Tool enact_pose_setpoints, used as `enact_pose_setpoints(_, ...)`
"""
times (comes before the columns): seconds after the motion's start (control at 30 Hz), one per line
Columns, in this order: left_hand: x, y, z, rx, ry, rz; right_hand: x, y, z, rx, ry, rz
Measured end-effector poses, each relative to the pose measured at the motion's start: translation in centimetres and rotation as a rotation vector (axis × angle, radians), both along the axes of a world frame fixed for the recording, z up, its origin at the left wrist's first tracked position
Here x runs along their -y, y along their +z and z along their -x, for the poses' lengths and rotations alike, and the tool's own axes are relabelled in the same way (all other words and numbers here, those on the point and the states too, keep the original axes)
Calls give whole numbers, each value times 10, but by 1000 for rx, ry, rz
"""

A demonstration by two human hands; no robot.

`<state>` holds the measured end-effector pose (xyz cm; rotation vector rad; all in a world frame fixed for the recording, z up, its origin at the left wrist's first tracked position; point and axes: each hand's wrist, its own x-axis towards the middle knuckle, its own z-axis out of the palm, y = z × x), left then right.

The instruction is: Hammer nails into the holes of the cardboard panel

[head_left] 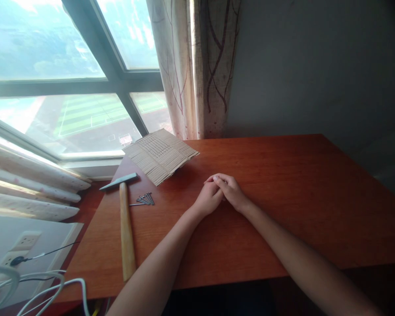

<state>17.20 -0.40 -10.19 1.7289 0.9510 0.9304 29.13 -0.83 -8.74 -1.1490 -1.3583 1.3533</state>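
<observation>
My left hand and my right hand are clasped together above the middle of the table. The fingers of both are closed around each other, and I see no object between them; the palms are hidden. To the left lies a hammer with a wooden handle and a grey metal head, part of its handle end behind my left forearm. Several nails lie in a small bunch beside it. Behind them is a piece of corrugated cardboard with a grid of small dark holes, its near right edge raised off the table.
The reddish-brown wooden table has its front edge close to me. A window and a curtain stand behind and to the left. White cables and a wall socket with a plug are at the lower left.
</observation>
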Motion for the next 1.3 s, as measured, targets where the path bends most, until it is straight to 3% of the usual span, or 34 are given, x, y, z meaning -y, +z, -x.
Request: enact_pose_setpoints(1.3,0,-3,0,7,-4,1,-1,-6,0,22,-7,-30)
